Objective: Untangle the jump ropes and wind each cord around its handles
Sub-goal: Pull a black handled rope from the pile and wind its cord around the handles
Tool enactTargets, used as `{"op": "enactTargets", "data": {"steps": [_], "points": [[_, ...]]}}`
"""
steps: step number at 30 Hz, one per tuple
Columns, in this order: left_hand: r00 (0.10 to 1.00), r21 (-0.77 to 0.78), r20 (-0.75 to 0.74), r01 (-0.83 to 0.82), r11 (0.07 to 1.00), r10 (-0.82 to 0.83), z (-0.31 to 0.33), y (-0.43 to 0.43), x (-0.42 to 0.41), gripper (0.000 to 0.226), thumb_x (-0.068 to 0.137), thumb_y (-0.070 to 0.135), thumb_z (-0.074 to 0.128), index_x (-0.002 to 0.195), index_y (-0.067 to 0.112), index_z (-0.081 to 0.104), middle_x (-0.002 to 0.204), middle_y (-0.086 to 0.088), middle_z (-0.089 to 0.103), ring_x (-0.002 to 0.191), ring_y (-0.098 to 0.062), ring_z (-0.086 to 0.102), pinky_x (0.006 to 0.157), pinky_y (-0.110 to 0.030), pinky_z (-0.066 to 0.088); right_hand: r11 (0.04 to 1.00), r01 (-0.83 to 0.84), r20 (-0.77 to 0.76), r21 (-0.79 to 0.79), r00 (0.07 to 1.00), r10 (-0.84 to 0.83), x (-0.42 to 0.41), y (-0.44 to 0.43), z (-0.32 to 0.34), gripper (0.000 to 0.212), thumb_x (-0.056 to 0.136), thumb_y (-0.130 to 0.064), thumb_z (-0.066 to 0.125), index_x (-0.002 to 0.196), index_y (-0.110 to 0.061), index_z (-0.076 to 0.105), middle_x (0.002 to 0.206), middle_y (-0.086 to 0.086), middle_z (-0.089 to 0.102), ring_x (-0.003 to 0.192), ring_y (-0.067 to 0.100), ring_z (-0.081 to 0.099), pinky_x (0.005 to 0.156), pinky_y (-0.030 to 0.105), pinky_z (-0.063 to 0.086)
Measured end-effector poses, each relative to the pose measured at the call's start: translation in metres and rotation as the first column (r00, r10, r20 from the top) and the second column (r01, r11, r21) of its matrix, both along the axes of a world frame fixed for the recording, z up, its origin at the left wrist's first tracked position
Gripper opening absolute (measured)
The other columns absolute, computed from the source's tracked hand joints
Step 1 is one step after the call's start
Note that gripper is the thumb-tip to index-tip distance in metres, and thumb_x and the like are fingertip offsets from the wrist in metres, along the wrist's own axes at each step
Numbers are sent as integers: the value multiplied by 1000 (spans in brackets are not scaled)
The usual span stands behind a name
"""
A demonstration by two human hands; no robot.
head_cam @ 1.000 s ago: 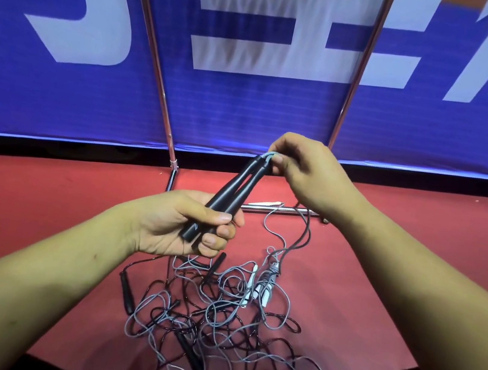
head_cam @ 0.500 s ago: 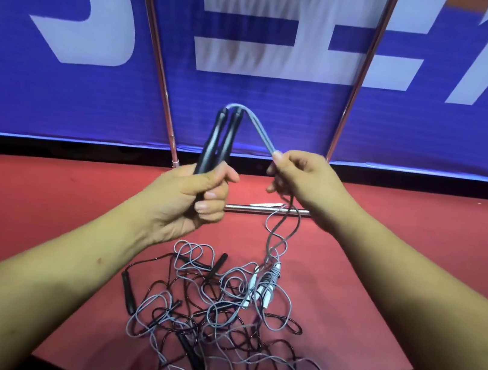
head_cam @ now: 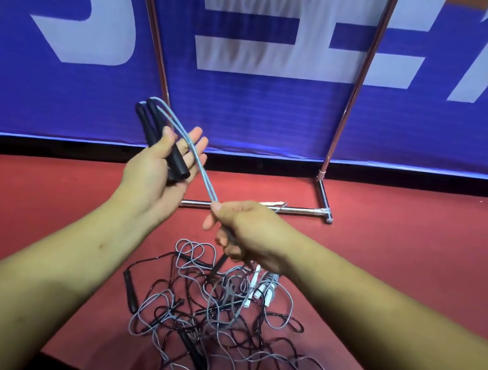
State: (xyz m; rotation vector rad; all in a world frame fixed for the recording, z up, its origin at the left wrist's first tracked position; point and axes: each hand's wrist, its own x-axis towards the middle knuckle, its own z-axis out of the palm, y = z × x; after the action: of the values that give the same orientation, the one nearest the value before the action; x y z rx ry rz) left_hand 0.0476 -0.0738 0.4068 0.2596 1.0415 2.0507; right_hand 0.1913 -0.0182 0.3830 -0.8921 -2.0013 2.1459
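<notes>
Since the earlier frame, the left hand (head_cam: 154, 181) is turned palm-up with its fingers spread, and the pair of black handles (head_cam: 150, 121) is tipped to lean up and to the left. The right hand (head_cam: 248, 233) is lowered and brought nearer the pile, so the grey cord (head_cam: 205, 183) is now drawn into a straight slant between the two hands.

The handles are laid side by side across the left palm and are pinned there by the thumb. The fingers are held nearly straight behind them, so this grip is loose and mostly open. Both strands of the cord are seen leaving the upper ends of the handles. They are pinched together between the thumb and forefinger of the right hand, whose other fingers are curled in a closed grip.

Beneath the hands, a tangled pile of jump ropes (head_cam: 210, 316) is spread on the red floor (head_cam: 41, 218). White handles (head_cam: 265, 286) and a loose black handle (head_cam: 130, 293) are caught up in it.

Behind, a blue banner (head_cam: 246, 115) is hung on a metal stand (head_cam: 358, 91).
</notes>
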Motion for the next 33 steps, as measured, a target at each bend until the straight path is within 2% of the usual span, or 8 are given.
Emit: {"op": "enactTargets", "data": {"steps": [5, 8, 11, 14, 20, 25, 28, 33], "points": [[991, 8, -31, 128, 992, -128, -1, -5, 0, 40, 103, 44, 38, 134, 23, 52, 128, 12, 67, 120, -22, 62, 100, -45, 47, 994, -58, 31, -97, 998, 61, -12, -21, 1, 37, 105, -33, 39, 80, -12, 57, 42, -6, 31, 34, 6, 20, 38, 13, 16], [973, 68, -17, 231, 970, -231, 2, -8, 3, 31, 101, 49, 38, 122, 32, 53, 126, -1, 68, 115, -32, 65, 95, -49, 50, 983, -126, 66, -135, 989, 135, -14, -23, 9, 37, 105, -33, 38, 80, -11, 55, 40, -8, 28, 33, 4, 18, 36, 14, 14], [979, 47, 6, 204, 978, -205, 3, -7, 2, 24, 100, 44, 47, 115, 27, 54, 89, -4, 71, 78, -18, 71, 66, -29, 57, 970, -197, 72, -141, 975, 208, -11, -20, 17, 37, 105, -33, 37, 82, -10, 55, 40, -8, 26, 33, 5, 16, 37, 16, 12], [991, -67, -71, 108, 992, -113, 2, -4, -3, 17, 99, 34, 53, 110, 21, 51, 60, 5, 42, 42, -7, 37, 39, -17, 32, 976, -195, 38, -93, 979, 199, -9, -21, 26, 36, 105, -30, 40, 81, -8, 56, 39, -7, 27, 33, 6, 17, 38, 14, 13], [959, -205, -282, -25, 978, -35, 0, -3, -12, 13, 100, 20, 56, 98, 17, 44, 50, 4, 42, 39, -13, 45, 46, -24, 42, 981, -114, -41, 155, 992, 122, 0, -3, 54, 14, 93, -5, 55, 88, 3, 66, 43, -3, 39, 42, 17, 40, 47, 22, 34], [814, -399, -536, -13, 917, -222, -11, -3, -11, 11, 98, 16, 58, 108, 15, 53, 57, -2, 51, 56, -26, 64, 66, -39, 47, 925, 6, -59, 380, 998, 17, 12, 14, 65, 17, 91, -6, 58, 86, 3, 70, 56, 13, 49, 43, 16, 43, 47, 23, 32], [790, -499, -438, 184, 847, -430, -9, -5, 1, 22, 97, 8, 57, 117, 12, 51, 64, -12, 49, 52, -28, 63, 44, -26, 48, 829, 78, -55, 554, 997, -58, 15, 27, 67, 16, 89, -15, 67, 83, -1, 71, 53, 7, 49, 39, 10, 39, 41, 18, 28], [658, -515, -353, 456, 725, -665, -6, -13, 8, 34, 92, 14, 63, 122, 4, 50, 66, -6, 34, 44, -13, 29, 37, -21, 32, 561, 3, -12, 828, 1000, 11, 23, 42, 66, 23, 77, -33, 81, 70, -16, 68, 53, -5, 55, 46, 5, 42, 46, 17, 32]]}}
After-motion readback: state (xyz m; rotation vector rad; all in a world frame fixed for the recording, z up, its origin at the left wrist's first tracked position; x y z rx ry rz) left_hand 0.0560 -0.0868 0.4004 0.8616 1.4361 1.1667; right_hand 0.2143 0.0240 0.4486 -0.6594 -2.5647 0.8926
